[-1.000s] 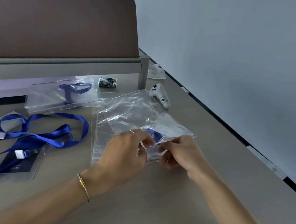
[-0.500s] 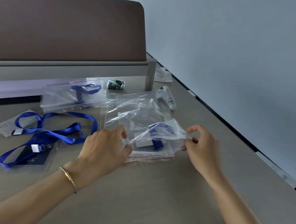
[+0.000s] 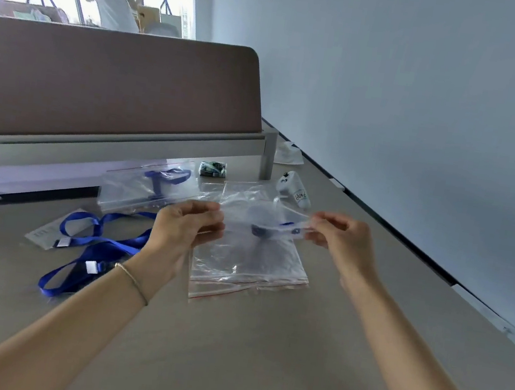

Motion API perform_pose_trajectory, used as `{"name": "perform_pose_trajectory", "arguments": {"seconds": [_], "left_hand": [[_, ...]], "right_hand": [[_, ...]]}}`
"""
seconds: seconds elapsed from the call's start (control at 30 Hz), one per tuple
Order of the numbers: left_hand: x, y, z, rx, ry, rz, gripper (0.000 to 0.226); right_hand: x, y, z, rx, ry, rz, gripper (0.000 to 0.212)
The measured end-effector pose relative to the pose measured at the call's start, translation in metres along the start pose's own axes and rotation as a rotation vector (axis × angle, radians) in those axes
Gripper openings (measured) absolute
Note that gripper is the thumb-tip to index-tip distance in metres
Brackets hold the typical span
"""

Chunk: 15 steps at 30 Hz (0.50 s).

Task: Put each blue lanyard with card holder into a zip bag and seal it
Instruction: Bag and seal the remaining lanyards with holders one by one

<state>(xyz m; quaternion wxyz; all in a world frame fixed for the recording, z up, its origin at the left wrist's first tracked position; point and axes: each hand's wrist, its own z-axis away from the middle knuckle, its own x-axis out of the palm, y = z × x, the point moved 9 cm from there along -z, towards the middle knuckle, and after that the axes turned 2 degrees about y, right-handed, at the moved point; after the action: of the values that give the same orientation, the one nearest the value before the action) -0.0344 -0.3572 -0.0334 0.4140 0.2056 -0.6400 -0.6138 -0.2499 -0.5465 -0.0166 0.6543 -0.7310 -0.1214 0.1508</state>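
Both grips pinch one clear zip bag (image 3: pixel 262 225) and hold it up over the table (image 3: pixel 260 359), likely so its top can be pressed shut. Left hand (image 3: pixel 184 231) pinches one end, right hand (image 3: pixel 340 238) the other. Inside sits a blue lanyard (image 3: pixel 263 230). Two loose lanyards (image 3: pixel 102 243) wait on the left.

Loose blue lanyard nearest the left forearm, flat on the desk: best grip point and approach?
Judging by its pose, take the loose blue lanyard at the white clip, where the strap layers meet above the card holder. Come from straight above and pinch across the strap: it lies flat on the desk, so a side approach finds no edge.
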Motion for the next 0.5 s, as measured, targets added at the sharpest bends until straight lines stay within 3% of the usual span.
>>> {"name": "perform_pose_trajectory", "arguments": {"seconds": [0.17,0.5], "left_hand": [[0.002,0.052,-0.004,0.155,0.014,0.098,0.01],[-0.005,0.144,0.031,0.396,0.091,0.137,0.039]], "right_hand": [[0.007,-0.045,-0.002,-0.091,0.079,-0.049,0.02],[0.011,-0.14,0.031,-0.293,0.169,-0.118,0.023]]}}
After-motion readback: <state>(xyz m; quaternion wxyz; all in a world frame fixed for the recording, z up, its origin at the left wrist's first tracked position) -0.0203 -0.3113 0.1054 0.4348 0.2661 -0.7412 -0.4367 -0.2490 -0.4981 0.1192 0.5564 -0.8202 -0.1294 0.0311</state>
